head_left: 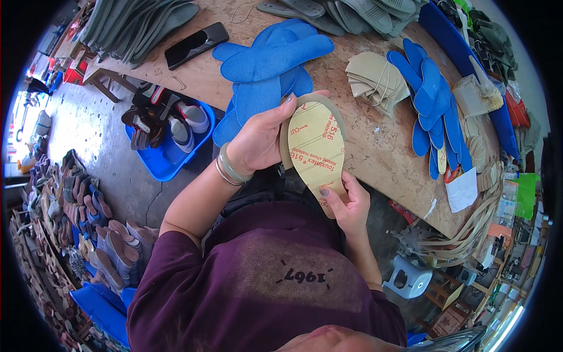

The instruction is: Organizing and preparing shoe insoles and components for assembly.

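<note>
Both hands hold a yellow insole board (317,144) with red print upward, over the front edge of the worktable. A grey-olive sole-shaped layer (285,144) shows around its rim, beneath it. My left hand (261,138) grips the wide toe end, thumb along the edge and fingers underneath. Lower down, my right hand (350,204) pinches the narrow heel end, thumb on top. Just beyond my left hand lies a loose pile of blue insoles (258,97). To the right is a fanned bundle of cream pieces (375,82) with string across it.
On the table (384,155) are a black phone (196,46), stacks of grey insoles (135,29), more blue insoles (431,88) and a white paper (462,190). A blue basin of shoes (167,167) stands at left. A pale plastic stool (407,276) is at right.
</note>
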{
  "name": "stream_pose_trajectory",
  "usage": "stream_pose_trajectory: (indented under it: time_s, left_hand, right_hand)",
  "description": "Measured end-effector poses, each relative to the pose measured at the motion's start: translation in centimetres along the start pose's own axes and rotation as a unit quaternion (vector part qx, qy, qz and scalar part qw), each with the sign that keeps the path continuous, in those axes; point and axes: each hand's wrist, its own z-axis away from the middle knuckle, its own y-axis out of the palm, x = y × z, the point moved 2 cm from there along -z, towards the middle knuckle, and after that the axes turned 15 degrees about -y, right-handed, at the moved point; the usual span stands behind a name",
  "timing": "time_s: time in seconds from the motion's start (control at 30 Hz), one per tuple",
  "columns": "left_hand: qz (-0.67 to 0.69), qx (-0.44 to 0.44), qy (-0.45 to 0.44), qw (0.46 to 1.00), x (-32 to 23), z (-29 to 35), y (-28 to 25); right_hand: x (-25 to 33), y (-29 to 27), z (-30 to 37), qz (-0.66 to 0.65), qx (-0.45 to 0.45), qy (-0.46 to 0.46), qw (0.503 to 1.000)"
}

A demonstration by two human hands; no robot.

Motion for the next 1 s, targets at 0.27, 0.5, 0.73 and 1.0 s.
stream_pose_trajectory:
  time_s: [0.27, 0.5, 0.73, 1.0]
  left_hand:
    - [-0.007, 0.003, -0.002, 1.000, 0.1, 0.0, -0.1]
    - [-0.009, 0.008, 0.006, 1.000, 0.4, 0.0, -0.2]
    - [-0.007, 0.006, 0.004, 1.000, 0.6, 0.4, 0.2]
    - [-0.087, -0.012, 0.029, 0.996, 0.9, 1.1, -0.1]
  right_hand:
    - [-0.5, -0.2, 0.0, -0.012, 0.004, -0.007, 1.000]
    - [-0.8, -0.1, 0.2, 0.020, 0.001, -0.032, 0.999]
    - [-0.2, 0.2, 0.6, 0.018, -0.001, -0.046, 0.999]
    - [0.9, 0.4, 1.1, 0.001, 0.004, -0.032, 0.999]
